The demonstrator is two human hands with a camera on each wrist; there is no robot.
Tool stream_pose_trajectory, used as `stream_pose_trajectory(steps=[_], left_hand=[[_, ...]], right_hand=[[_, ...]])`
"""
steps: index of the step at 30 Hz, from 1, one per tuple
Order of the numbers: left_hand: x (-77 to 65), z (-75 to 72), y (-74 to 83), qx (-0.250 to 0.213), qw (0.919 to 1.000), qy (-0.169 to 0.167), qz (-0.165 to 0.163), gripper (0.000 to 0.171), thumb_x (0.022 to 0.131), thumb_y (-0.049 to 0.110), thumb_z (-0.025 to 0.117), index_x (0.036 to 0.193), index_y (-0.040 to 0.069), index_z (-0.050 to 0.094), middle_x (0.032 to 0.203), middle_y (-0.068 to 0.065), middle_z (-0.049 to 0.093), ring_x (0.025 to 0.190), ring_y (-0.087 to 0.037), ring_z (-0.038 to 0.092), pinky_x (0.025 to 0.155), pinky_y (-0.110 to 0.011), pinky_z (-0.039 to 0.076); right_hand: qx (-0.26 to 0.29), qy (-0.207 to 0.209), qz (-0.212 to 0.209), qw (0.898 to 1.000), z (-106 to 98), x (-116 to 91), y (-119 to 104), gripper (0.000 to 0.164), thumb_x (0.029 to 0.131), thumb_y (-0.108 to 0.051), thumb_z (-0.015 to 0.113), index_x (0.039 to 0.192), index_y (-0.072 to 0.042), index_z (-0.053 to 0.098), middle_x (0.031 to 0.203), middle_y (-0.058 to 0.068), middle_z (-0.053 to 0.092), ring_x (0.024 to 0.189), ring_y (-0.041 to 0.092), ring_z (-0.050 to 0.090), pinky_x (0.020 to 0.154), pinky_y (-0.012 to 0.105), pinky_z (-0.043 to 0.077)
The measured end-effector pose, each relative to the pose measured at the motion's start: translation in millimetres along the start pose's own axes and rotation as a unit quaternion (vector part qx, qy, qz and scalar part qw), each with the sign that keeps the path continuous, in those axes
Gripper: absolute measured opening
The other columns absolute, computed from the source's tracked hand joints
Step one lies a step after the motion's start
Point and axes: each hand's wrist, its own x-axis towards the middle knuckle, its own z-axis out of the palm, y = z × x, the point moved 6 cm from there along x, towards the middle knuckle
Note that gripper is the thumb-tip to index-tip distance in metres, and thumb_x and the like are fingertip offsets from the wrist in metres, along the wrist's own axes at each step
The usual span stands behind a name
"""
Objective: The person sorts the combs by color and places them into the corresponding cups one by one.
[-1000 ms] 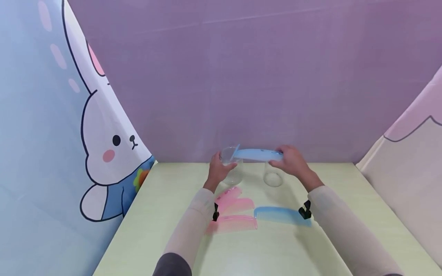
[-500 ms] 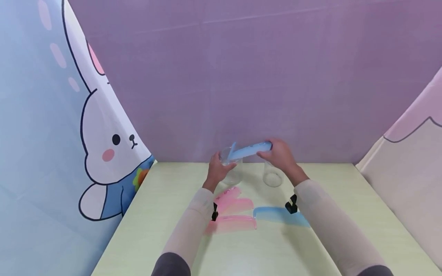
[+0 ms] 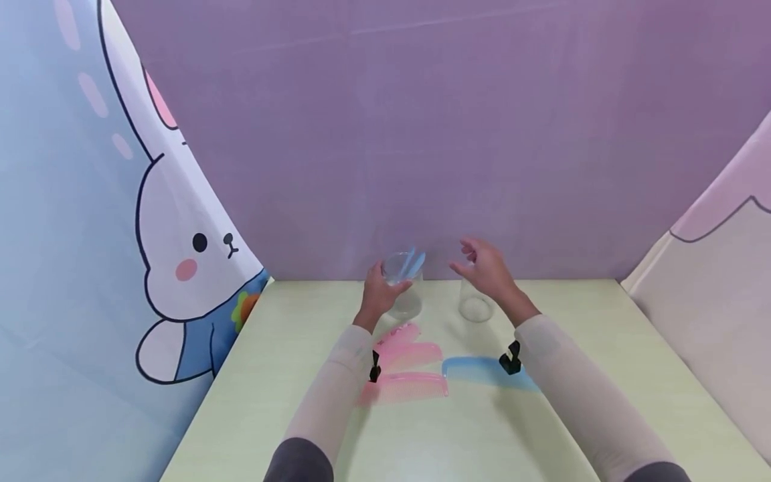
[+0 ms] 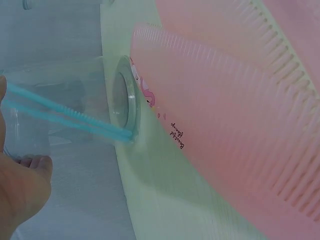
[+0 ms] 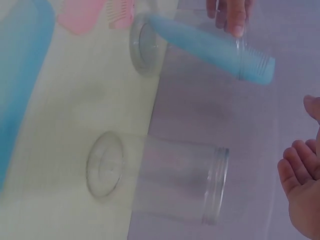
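Observation:
My left hand grips a clear jar near its rim, at the back of the table. Two blue combs lean inside this jar, their upper ends sticking out above the rim. In the left wrist view the combs reach down to the jar's bottom. My right hand is raised to the right of them, fingers relaxed and holding nothing. It overlaps a second clear jar in the head view. The right wrist view shows that second jar standing upright with nothing in it, beside the fingers.
Three pink combs lie fanned out on the pale table in front of the held jar. Another blue comb lies to their right, partly behind the right forearm. A purple backdrop rises behind the table.
My right hand brought a blue comb leftward, tipped it into the held jar beside another blue comb, and let it go. The left hand has kept its grip on the jar.

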Motion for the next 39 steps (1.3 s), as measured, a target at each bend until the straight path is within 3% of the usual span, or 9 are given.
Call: stream_pose_trajectory(steps=[8,21,31,39], left_hand=[[0.0,0.9,0.4,-0.002,1.0,-0.006,0.004,0.088,0.087,0.034,0.081,0.152,-0.003,0.036,0.147,-0.026,0.048,0.136,-0.043,0.048,0.114,-0.057,0.041],[-0.7,1.4,2.1,-0.004,0.9999,-0.01,-0.002,0.089,0.086,0.034,0.083,0.153,-0.002,0.036,0.148,-0.027,0.048,0.135,-0.043,0.049,0.114,-0.056,0.042],[2.1,4.8,0.6,0.0,1.0,-0.007,-0.005,0.089,0.086,0.036,0.082,0.152,-0.001,0.036,0.147,-0.025,0.048,0.133,-0.04,0.051,0.113,-0.055,0.043],[6.1,5.6,0.6,0.001,1.0,-0.003,-0.008,0.09,0.086,0.037,0.082,0.153,0.0,0.036,0.148,-0.025,0.048,0.134,-0.04,0.05,0.113,-0.055,0.043]], right_hand=[[-0.03,-0.017,-0.005,0.999,-2.4,-13.4,14.8,0.055,0.096,-0.023,0.071,0.141,0.001,0.054,0.128,0.024,0.064,0.113,0.04,0.064,0.095,0.053,0.055],[-0.04,-0.009,-0.038,0.998,-1.5,-45.0,31.8,0.04,0.088,-0.015,0.079,0.12,0.006,0.066,0.105,0.023,0.07,0.094,0.036,0.068,0.082,0.05,0.059],[-0.076,-0.065,-0.018,0.995,9.6,-73.0,64.8,0.041,0.089,-0.02,0.078,0.121,0.003,0.068,0.111,0.019,0.071,0.096,0.034,0.068,0.081,0.048,0.058],[-0.08,-0.094,-0.031,0.992,11.7,-86.7,86.0,0.038,0.087,-0.018,0.08,0.115,0.005,0.069,0.102,0.015,0.07,0.093,0.033,0.068,0.079,0.044,0.058]])
